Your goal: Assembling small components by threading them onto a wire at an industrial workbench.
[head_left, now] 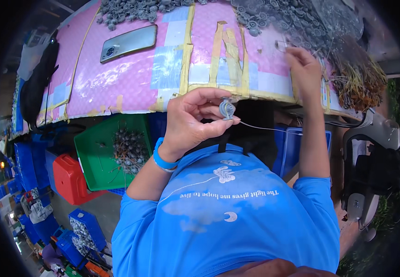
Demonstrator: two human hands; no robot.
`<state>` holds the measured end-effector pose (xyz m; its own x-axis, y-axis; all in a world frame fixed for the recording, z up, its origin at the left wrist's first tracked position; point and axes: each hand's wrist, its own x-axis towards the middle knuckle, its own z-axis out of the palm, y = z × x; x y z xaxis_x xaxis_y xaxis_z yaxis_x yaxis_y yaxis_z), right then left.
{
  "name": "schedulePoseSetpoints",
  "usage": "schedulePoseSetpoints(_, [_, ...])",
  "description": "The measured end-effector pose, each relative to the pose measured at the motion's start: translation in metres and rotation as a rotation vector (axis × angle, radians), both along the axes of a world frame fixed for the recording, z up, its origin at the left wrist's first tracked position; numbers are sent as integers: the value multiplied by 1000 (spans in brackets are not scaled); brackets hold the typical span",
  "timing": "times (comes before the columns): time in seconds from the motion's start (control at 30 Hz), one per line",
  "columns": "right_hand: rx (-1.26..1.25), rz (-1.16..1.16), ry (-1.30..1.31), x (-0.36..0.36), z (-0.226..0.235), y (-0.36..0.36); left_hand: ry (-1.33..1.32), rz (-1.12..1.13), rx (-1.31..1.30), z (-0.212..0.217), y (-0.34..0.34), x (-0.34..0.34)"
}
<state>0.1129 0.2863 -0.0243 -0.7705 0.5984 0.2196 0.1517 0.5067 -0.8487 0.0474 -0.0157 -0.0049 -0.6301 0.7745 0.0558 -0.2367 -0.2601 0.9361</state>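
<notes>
- Firstly, grey round part (227, 109): pinched by left hand (189, 121), apparently to steady it; wire (264, 128) trailing toward right forearm (314, 147).
- Right hand (307, 71): curled, grip unclear; wire bundle (359, 85) rightward, presumably for reach.

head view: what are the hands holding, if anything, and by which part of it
The left hand holds a small grey round part by its edge, between thumb and fingers. Whether the right hand holds anything cannot be told.

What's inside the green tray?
In the green tray there's a pile of round grey pieces with thin brownish stems, and a loose bit to their left. The pile covers the bottom there, so whatever is underneath can't be seen.
</notes>
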Motion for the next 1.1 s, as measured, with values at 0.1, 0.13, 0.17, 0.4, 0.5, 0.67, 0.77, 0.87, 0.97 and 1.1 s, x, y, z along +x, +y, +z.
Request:
schedulePoseSetpoints(0.1, [38,-125,-70,-17,22,23,-33,23,-47,-7,2,-5])
schedulePoseSetpoints(0.13, [167,-65,-72,-29,29,16,-33,34,-42,-9,4,-4])
schedulePoseSetpoints(0.17, [295,-5,-73,-40,31,10,-36,32,-42,-9,5,-5])
schedulePoseSetpoints(0.4, [706,216,-143,-78,21,-3,59,53,-82,-11,6,-15])
schedulePoseSetpoints(0.5, [838,249,-280,-77,33,-7,94,62,-146,-9,6,-16])
schedulePoseSetpoints(0.67, [895,276,-351,-55,38,-43,168,134,-115,-8,6,-8])
schedulePoseSetpoints(0.77, [323,284,-94,-8,50,-102,159,165,-143,-7,0,-3])
schedulePoseSetpoints(0.87, [-152,314,7,24,54,-137,223,226,-110,-3,-1,1])
schedulePoseSetpoints(0.97, [-324,380,69,40,50,-148,324,259,-127,0,-4,8])
schedulePoseSetpoints(1.1, [-218,403,99,54,52,-151,379,227,-160,5,-8,19])
